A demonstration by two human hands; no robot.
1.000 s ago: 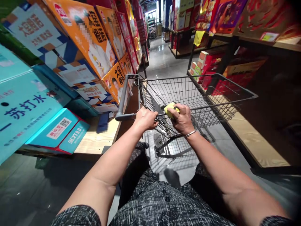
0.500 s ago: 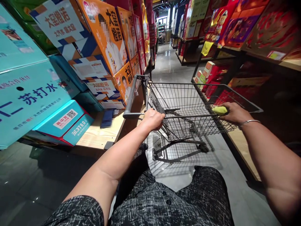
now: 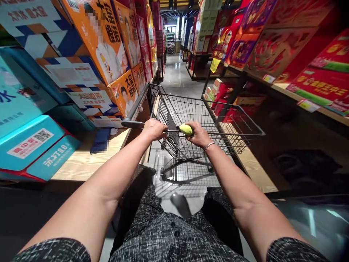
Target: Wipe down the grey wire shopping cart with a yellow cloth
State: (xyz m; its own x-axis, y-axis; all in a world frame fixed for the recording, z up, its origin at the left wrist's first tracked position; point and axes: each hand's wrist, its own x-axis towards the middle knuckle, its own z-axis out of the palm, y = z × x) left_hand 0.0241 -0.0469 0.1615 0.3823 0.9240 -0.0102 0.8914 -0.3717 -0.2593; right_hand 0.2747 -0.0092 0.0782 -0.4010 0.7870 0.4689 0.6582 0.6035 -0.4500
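Note:
A black wire shopping cart (image 3: 231, 135) stands in front of me, turned sideways with its front end to the right. My left hand (image 3: 155, 129) is closed around the cart's near side, where the grey handle (image 3: 136, 98) meets the rim. Close beside it, my right hand (image 3: 199, 135) holds a smooth yellow-green oblong thing (image 3: 185, 129), whose kind I cannot make out. That hand is at the near rim; whether it also grips the wire is hidden. The part of the basket that shows holds nothing I can see.
At left, orange drink cartons (image 3: 95, 40) and turquoise cartons (image 3: 40, 149) are stacked on a low wooden shelf (image 3: 79, 163), with a dark blue packet (image 3: 100, 141). Red boxes (image 3: 321, 83) fill the right shelf. A shiny grey aisle floor (image 3: 176, 72) runs ahead between them.
My right hand has moved left from the cart's front end to beside my left hand, still with the yellow-green thing. The cart and shelves sit further left in view; more of the right shelf shows.

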